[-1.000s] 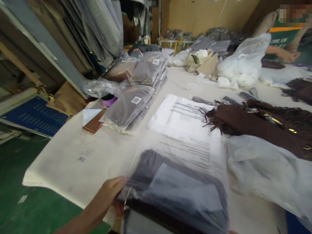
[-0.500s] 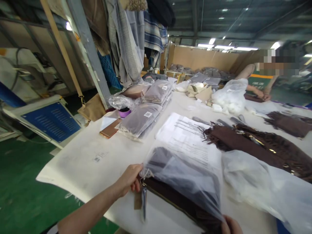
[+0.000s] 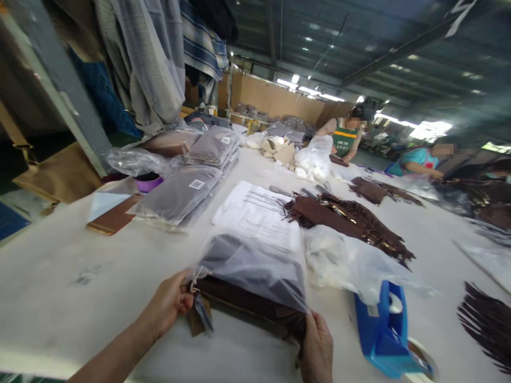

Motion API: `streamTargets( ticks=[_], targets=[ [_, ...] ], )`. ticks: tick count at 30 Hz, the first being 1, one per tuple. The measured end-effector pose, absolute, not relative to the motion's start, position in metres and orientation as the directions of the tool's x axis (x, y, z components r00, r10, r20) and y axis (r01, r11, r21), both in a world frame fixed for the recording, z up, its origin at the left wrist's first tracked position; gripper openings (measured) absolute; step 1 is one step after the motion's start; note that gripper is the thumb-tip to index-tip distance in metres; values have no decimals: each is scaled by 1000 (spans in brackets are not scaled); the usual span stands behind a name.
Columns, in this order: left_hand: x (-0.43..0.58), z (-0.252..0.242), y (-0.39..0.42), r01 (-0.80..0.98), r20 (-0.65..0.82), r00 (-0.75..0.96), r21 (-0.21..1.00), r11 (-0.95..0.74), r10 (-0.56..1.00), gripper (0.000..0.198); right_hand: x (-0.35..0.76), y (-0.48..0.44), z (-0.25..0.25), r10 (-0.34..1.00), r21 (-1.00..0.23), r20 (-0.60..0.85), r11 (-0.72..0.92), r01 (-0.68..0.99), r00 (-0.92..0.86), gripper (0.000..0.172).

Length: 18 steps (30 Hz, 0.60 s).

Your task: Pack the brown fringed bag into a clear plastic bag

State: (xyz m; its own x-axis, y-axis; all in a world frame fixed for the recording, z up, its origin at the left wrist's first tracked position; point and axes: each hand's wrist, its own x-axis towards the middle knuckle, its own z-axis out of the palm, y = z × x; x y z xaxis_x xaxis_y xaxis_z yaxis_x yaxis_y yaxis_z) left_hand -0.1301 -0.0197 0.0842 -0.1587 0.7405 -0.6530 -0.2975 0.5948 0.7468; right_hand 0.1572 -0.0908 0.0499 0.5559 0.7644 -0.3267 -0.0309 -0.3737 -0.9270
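A dark brown bag lies at the front of the table, partly inside a clear plastic bag. Its zipped edge sticks out toward me. My left hand grips the left corner, fingers closed on the bag and the plastic. From that corner hang tags on a string. At the right end my right hand holds the brown bag and the plastic edge, thumb on top. Printed paper sheets lie just behind the plastic.
A blue tape dispenser stands right of my right hand. Packed bags are stacked at left, near a brown wallet-like piece. Fringed brown bags and crumpled plastic lie at right. Two people work beyond.
The view has swung right, bringing the tape dispenser and a second co-worker into sight. Both hands still hold the bag; my right hand now shows more fully at its right end.
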Motion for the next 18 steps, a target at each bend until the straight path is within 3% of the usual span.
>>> streamTargets(
  ticks=[3, 6, 8, 10, 11, 13, 15, 18],
  targets=[
    [-124, 86, -19, -384, -659, -162, 728, 568, 735, 18, 151, -89, 55, 747, -914, -404, -304, -268, 529, 38],
    [-124, 85, -28, -429, -650, -177, 727, 536, 739, 16, 149, -87, 58, 725, -876, -459, -274, -397, 514, 39],
    [-130, 77, -40, -252, -526, -267, 847, 468, 807, 24, 149, -88, 61, 721, -867, -471, -272, -418, 508, 38],
    [-134, 66, -54, 177, -158, -376, 955, 238, 913, 35, 148, -91, 64, 742, -861, -472, -274, -428, 476, 34],
    [-132, 59, -60, 424, 118, -324, 905, 33, 939, 39, 147, -92, 65, 755, -859, -471, -276, -431, 457, 32],
    [-115, 45, -70, 702, 578, 4, 580, -415, 816, 33, 146, -94, 64, 774, -861, -465, -282, -424, 429, 29],
    [-78, 35, -74, 640, 772, 311, 262, -722, 555, 27, 148, -95, 62, 777, -869, -457, -285, -405, 432, 29],
    [-7, 29, -73, 496, 893, 388, 5, -869, 226, 29, 154, -95, 61, 793, -928, -371, -305, -212, 484, 29]
  ],
)
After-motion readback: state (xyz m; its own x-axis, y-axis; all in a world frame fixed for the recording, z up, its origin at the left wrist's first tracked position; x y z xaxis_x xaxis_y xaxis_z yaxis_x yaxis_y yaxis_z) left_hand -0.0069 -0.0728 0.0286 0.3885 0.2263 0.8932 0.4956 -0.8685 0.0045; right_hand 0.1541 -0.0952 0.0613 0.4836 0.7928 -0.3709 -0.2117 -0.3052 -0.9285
